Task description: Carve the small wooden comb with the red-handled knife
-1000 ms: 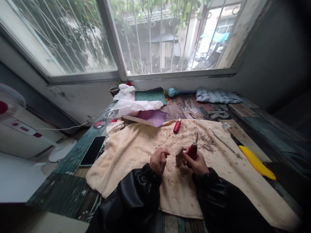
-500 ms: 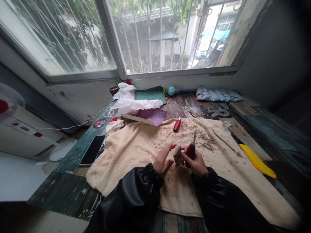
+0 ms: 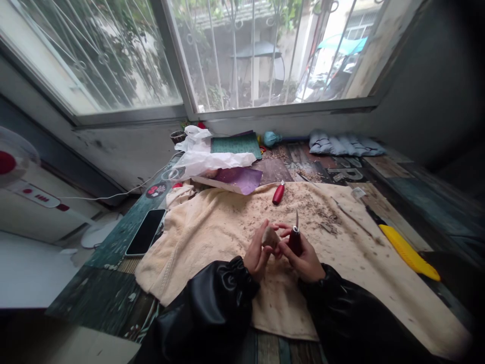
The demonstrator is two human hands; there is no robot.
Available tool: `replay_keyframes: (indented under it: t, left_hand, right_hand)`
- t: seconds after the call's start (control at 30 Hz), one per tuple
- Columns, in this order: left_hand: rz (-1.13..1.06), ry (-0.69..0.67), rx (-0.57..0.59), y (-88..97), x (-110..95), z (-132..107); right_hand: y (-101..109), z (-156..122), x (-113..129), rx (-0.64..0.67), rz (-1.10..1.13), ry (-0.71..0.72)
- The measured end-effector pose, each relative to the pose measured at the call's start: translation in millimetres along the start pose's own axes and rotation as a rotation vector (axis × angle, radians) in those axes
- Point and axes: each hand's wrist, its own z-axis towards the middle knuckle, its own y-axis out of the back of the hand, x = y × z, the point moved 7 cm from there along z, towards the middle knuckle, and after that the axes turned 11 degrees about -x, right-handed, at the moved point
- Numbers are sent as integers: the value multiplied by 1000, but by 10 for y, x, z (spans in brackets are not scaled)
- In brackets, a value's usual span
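Over the beige towel [image 3: 204, 237], my left hand [image 3: 256, 255] is closed on a small, pale brownish carved piece, perhaps wood [image 3: 270, 236]. My right hand [image 3: 311, 260] grips the dark red handle of a carving knife [image 3: 295, 241], its narrow blade pointing up and away from the piece. Fingertips of the right hand also reach the piece's right side. Its underside is hidden by the fingers. Beyond the hands, a second red-handled tool [image 3: 278, 193] lies on the towel among scattered shavings [image 3: 303, 205].
A phone [image 3: 146, 232] lies left of the towel. On the right are a yellow-handled tool [image 3: 409, 252] and a thin dark rod [image 3: 358, 221]. White plastic [image 3: 215, 163], purple sheet [image 3: 242, 180] and a grey padded bundle [image 3: 344, 145] sit toward the window. A fan [image 3: 36, 194] stands left.
My left hand, half open beside the piece before, has closed on it. The piece has turned from upright to tilted and shifted slightly left. The knife stays in my right hand.
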Motion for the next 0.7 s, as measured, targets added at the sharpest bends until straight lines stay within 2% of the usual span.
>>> replay_keyframes:
  t: [0.1,0.17,0.27,0.4,0.53,0.7]
  left_hand:
    - [66,-56,-122,63,-57,-8]
    - [22,-38,-177,83,-72,-19]
    - [-156,64,-287,111,-37,-35]
    - [-330,147,-421,127,30,-41]
    - [-300,107,-448,138,47,-35]
    - [-192,83,-402,151,-8,-45]
  right_hand:
    - [96,-21,27,-102,-161,71]
    - [168,-38,42,-160,-346,117]
    - [140,-75,115,-94,-599,247]
    - [0,-150,239,16,-716,375]
    - [-108,-217,341,37,-751,433]
    - [-159,-266,370,71,-763,459]
